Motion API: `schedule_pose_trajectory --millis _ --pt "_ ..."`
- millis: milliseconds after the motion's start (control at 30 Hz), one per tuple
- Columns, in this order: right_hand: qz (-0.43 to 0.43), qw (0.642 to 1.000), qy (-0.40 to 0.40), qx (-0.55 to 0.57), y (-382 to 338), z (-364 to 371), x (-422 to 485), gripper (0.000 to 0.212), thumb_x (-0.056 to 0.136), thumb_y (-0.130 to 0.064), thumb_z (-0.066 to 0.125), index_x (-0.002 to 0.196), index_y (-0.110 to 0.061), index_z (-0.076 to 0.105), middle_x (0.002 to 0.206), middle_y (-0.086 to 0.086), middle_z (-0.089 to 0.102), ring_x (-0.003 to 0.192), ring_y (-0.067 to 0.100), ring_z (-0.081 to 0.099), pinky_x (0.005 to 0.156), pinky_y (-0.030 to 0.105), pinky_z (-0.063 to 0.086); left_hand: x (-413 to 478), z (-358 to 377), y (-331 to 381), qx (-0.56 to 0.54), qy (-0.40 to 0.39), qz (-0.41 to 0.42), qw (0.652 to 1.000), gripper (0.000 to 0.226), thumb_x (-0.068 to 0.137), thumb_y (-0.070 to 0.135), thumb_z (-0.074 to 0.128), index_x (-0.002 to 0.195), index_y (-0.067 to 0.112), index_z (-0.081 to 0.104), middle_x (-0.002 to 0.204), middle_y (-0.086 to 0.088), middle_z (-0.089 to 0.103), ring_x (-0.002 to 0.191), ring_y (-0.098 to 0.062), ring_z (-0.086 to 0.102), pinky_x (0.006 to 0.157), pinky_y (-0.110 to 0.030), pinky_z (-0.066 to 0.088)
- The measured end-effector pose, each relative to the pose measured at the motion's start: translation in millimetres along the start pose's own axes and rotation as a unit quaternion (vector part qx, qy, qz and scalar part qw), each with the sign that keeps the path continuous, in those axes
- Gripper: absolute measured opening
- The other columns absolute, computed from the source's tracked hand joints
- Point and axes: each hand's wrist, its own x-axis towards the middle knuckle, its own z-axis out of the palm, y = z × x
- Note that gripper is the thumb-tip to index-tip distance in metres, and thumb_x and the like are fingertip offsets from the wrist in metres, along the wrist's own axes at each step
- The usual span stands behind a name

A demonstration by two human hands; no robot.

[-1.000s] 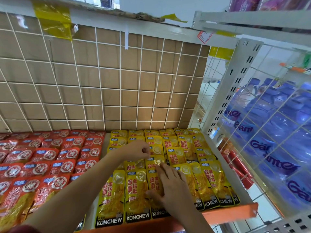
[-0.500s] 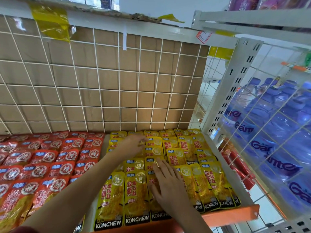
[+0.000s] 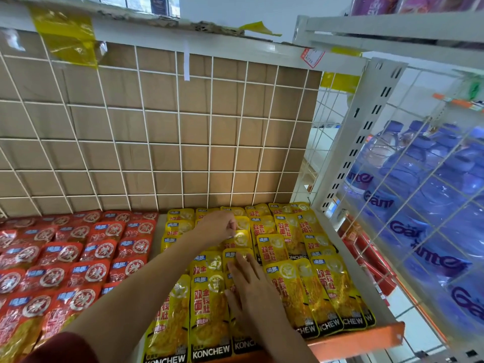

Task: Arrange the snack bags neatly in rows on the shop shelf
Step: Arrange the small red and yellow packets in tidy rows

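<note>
Yellow KONCHEW snack bags (image 3: 290,286) lie in overlapping rows on the right half of the shop shelf (image 3: 366,339). Red snack bags (image 3: 78,258) fill the left half in similar rows. My left hand (image 3: 217,227) reaches to the back rows and its fingers curl on the top edge of a yellow bag (image 3: 241,238) there. Flat on the middle row of yellow bags lies my right hand (image 3: 251,289), fingers straight and spread, pressing them down.
A white wire grid over brown cardboard (image 3: 157,132) backs the shelf. A white slotted upright (image 3: 358,132) and wire side panel stand at the right, with packs of blue water bottles (image 3: 424,184) behind. The shelf's orange front lip runs along the bottom right.
My left hand has moved farther back and a little right onto the rear yellow bags. My right hand has slid forward up the middle row. The view has tilted slightly.
</note>
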Motion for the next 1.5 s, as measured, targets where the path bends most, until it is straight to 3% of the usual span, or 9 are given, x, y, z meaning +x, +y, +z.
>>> schedule_pose_trajectory --millis 200,300,567,967,1233,1400,1500 --pt "0.007 1.0 -0.009 0.005 2 0 1 0.049 0.078 -0.048 0.037 0.114 -0.028 0.064 0.124 -0.006 0.061 0.112 0.016 0.06 0.081 0.025 0.053 1 -1 1 -0.024 -0.002 0.001 1.0 0.006 0.087 0.013 0.06 0.083 0.016 0.056 0.088 0.004 0.058 0.08 -0.007 0.047 0.058 -0.015 0.032" --pt "0.012 1.0 -0.013 0.011 3 0 2 0.05 0.077 -0.048 0.037 0.114 -0.028 0.064 0.124 -0.005 0.061 0.113 0.017 0.06 0.08 0.025 0.053 3 -1 3 -0.033 0.004 0.0 0.999 0.006 0.087 0.01 0.057 0.089 0.01 0.063 0.099 0.0 0.065 0.083 -0.007 0.048 0.066 -0.021 0.034" --pt "0.01 1.0 -0.009 0.002 6 -1 1 0.05 0.076 -0.049 0.038 0.113 -0.028 0.064 0.125 -0.006 0.061 0.114 0.017 0.059 0.078 0.024 0.054 3 3 5 -0.03 0.005 -0.009 0.999 0.01 0.087 0.007 0.056 0.085 0.008 0.066 0.101 -0.004 0.067 0.095 -0.017 0.059 0.082 -0.03 0.047" --pt "-0.019 1.0 0.009 -0.005 11 6 3 0.049 0.076 -0.046 0.04 0.113 -0.025 0.064 0.124 -0.003 0.062 0.113 0.019 0.06 0.082 0.027 0.054 1 5 3 -0.045 0.016 0.004 0.999 0.003 0.085 0.012 0.062 0.085 0.009 0.063 0.095 -0.005 0.066 0.082 -0.011 0.053 0.078 -0.029 0.045" --pt "-0.014 1.0 0.017 -0.002 7 3 -1 0.049 0.081 -0.049 0.038 0.116 -0.028 0.064 0.124 -0.005 0.062 0.113 0.016 0.06 0.083 0.024 0.052 -10 1 5 0.034 0.076 0.05 0.995 0.01 0.084 0.022 0.064 0.092 0.016 0.064 0.096 0.002 0.06 0.092 -0.012 0.053 0.076 -0.024 0.037" --pt "0.007 0.998 0.061 0.018 9 2 -5 0.052 0.099 -0.044 0.014 0.125 -0.023 0.053 0.127 -0.003 0.059 0.116 0.015 0.057 0.093 0.022 0.041 -22 -3 3 0.017 -0.01 0.085 0.996 0.015 0.091 0.027 0.057 0.095 0.015 0.064 0.088 0.01 0.057 0.083 -0.005 0.048 0.068 -0.018 0.033" --pt "0.014 0.996 0.086 0.037 18 -1 -6 0.051 0.099 -0.042 0.011 0.125 -0.024 0.051 0.126 -0.007 0.059 0.115 0.011 0.056 0.09 0.023 0.047 -27 -1 -1 0.014 -0.049 0.081 0.995 0.018 0.091 0.031 0.057 0.097 0.016 0.064 0.081 0.015 0.051 0.079 -0.004 0.047 0.062 -0.012 0.033"
